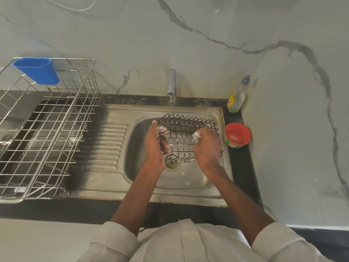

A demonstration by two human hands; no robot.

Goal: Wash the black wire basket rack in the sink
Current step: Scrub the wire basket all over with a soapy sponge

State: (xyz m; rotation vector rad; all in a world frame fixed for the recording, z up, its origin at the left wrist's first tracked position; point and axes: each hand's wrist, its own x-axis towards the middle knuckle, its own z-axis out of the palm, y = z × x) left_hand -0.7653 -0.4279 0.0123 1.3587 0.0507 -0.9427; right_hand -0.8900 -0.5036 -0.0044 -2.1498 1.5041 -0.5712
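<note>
The black wire basket rack [188, 137] sits tilted in the sink [117, 118] basin, long axis left-right, its left edge gripped by the left hand [155, 142], while the right hand [206, 146] clutches a soapy scrubber [196, 138] at its right side.

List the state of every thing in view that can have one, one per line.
black wire basket rack: tilted in the sink, soapy, held
left hand: grips the rack's left edge, foam on fingers
right hand: grips a soapy scrubber against the rack
tap: no water seen running
sink: unplugged, drain showing
soap bottle: upright, capped
red tub: lid on
steel dish rack: holds only a blue cup
</note>
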